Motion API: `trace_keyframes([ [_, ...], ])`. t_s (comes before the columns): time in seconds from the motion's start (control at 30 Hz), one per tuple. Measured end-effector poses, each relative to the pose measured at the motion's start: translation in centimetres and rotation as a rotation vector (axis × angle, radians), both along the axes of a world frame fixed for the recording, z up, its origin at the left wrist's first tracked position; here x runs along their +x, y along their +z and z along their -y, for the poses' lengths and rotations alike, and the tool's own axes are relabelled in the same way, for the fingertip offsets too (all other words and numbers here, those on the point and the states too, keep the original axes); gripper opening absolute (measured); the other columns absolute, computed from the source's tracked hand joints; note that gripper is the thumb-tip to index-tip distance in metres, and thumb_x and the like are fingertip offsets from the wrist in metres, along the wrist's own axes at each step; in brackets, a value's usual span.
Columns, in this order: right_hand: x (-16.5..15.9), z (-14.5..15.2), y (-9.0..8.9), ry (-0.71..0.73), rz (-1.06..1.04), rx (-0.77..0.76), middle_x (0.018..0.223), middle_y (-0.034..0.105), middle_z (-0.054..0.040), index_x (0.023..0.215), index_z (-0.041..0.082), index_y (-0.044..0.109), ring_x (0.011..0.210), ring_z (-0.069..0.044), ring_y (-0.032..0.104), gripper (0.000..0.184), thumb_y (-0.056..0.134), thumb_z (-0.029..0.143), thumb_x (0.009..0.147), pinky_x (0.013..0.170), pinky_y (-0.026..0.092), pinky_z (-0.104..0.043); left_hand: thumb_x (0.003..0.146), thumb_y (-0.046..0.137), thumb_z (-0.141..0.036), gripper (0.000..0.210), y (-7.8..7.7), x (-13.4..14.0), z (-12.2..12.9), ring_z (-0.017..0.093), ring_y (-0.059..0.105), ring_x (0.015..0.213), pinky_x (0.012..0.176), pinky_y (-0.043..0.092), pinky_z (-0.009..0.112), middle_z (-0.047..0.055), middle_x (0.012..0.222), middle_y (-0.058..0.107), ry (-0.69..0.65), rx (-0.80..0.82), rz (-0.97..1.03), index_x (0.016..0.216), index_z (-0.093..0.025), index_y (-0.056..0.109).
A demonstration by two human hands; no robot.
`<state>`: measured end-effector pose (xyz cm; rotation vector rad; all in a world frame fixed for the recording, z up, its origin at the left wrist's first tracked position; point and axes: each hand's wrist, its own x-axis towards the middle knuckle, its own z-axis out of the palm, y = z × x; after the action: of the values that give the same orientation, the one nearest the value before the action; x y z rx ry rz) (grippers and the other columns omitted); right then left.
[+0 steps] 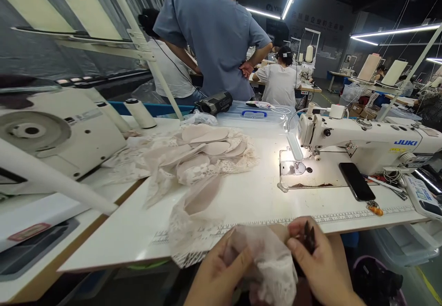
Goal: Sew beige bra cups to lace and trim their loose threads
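Observation:
In front of the table edge, my left hand is closed on a pale cream lace fabric piece, its thumb pressed on top. My right hand is closed at the fabric's right edge. Dark thread snips sit in that hand, blade tips pointing up. Its finger and thumb meet beside the cloth; whether they pinch the fabric or a thread is too small to tell. A heap of similar lace pieces with smooth pads lies on the white table, one piece trailing over the front edge.
A JUKI sewing machine stands at the right with its lamp lit. Near it lie a black phone and an orange trinket. Another machine and a thread cone are at left. Beyond the table stands a person in blue.

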<state>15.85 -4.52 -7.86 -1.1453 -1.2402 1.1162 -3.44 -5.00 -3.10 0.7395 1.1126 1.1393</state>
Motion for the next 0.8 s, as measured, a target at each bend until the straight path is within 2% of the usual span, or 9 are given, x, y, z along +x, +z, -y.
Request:
trace_keyframes([
  [0.07, 2.9, -1.2, 0.7, -0.109, 0.361, 0.203, 0.109, 0.076, -0.0101, 0.122, 0.023, 0.069, 0.095, -0.026, 0.070, 0.027, 0.066, 0.042, 0.103, 0.087, 0.058, -0.041, 0.075, 0.092, -0.056, 0.039, 1.0, 0.0, -0.1, 0.028, 0.075, 0.084, 0.078, 0.062, 0.034, 0.003, 0.082, 0.080, 0.011, 0.034, -0.055, 0.091, -0.023, 0.079],
  [0.17, 5.8, -2.4, 1.6, -0.170, 0.787, 0.441, 0.113, 0.074, -0.0135, 0.124, 0.023, 0.069, 0.107, -0.034, 0.066, 0.024, 0.061, 0.034, 0.104, 0.092, 0.055, -0.052, 0.070, 0.094, -0.048, 0.032, 1.7, -0.1, -0.1, 0.030, 0.075, 0.083, 0.076, 0.063, 0.034, 0.002, 0.077, 0.080, 0.032, 0.076, -0.217, 0.087, -0.025, 0.079],
  [0.27, 4.9, -1.5, 2.2, -0.127, 0.897, 0.545, 0.132, 0.068, -0.0166, 0.139, 0.026, 0.062, 0.123, -0.039, 0.061, 0.044, 0.072, 0.038, 0.099, 0.099, 0.054, -0.056, 0.071, 0.092, -0.045, 0.030, 1.3, 0.3, -0.2, 0.030, 0.075, 0.088, 0.081, 0.060, 0.033, 0.003, 0.085, 0.083, 0.057, 0.118, -0.368, 0.092, -0.025, 0.081],
  [0.33, 2.9, -0.3, 2.5, 0.038, 0.773, 0.527, 0.138, 0.064, -0.0167, 0.149, 0.027, 0.054, 0.122, -0.035, 0.063, 0.063, 0.080, 0.042, 0.094, 0.098, 0.057, -0.048, 0.075, 0.089, -0.044, 0.027, 1.0, 0.5, -0.2, 0.029, 0.073, 0.088, 0.082, 0.059, 0.032, 0.003, 0.086, 0.082, 0.014, 0.139, -0.376, 0.092, -0.024, 0.080],
  [0.4, 1.1, 0.4, 2.7, 0.135, 0.578, 0.466, 0.127, 0.068, -0.0127, 0.142, 0.028, 0.060, 0.112, -0.030, 0.067, 0.047, 0.073, 0.039, 0.099, 0.095, 0.057, -0.043, 0.075, 0.090, -0.046, 0.030, 0.9, 0.6, -0.3, 0.027, 0.071, 0.084, 0.077, 0.059, 0.031, 0.002, 0.083, 0.080, -0.038, 0.110, -0.265, 0.091, -0.024, 0.079],
  [0.5, 0.0, 0.1, 2.9, 0.182, 0.205, 0.119, 0.098, 0.070, -0.0041, 0.117, 0.025, 0.068, 0.088, -0.021, 0.066, 0.022, 0.063, 0.042, 0.105, 0.079, 0.055, -0.032, 0.072, 0.095, -0.048, 0.036, 1.2, 0.3, -0.5, 0.023, 0.069, 0.074, 0.067, 0.058, 0.028, 0.000, 0.077, 0.076, -0.081, 0.033, -0.054, 0.088, -0.022, 0.076],
  [0.6, -0.1, -0.8, 2.9, 0.262, -0.094, -0.134, 0.083, 0.062, 0.0018, 0.105, 0.023, 0.067, 0.072, -0.015, 0.054, 0.035, 0.070, 0.057, 0.099, 0.065, 0.045, -0.025, 0.068, 0.099, -0.049, 0.040, 1.6, 0.3, -0.8, 0.021, 0.070, 0.073, 0.067, 0.056, 0.026, 0.000, 0.077, 0.076, -0.097, 0.005, 0.043, 0.086, -0.021, 0.077],
  [0.7, 0.0, -1.4, 2.5, 0.297, -0.199, -0.183, 0.080, 0.059, 0.0037, 0.103, 0.022, 0.066, 0.067, -0.013, 0.048, 0.044, 0.073, 0.065, 0.095, 0.064, 0.040, -0.024, 0.060, 0.104, -0.048, 0.049, 1.6, 0.8, -0.8, 0.023, 0.075, 0.082, 0.077, 0.060, 0.028, 0.000, 0.083, 0.081, -0.062, -0.020, 0.108, 0.094, -0.023, 0.080],
  [0.8, 0.6, -1.7, 2.2, 0.171, -0.117, -0.137, 0.081, 0.063, 0.0018, 0.103, 0.023, 0.065, 0.073, -0.016, 0.055, 0.043, 0.069, 0.065, 0.097, 0.068, 0.045, -0.026, 0.062, 0.105, -0.042, 0.047, 1.5, 1.2, -0.8, 0.024, 0.077, 0.083, 0.080, 0.062, 0.029, 0.001, 0.085, 0.083, -0.070, -0.045, 0.154, 0.098, -0.023, 0.081],
])
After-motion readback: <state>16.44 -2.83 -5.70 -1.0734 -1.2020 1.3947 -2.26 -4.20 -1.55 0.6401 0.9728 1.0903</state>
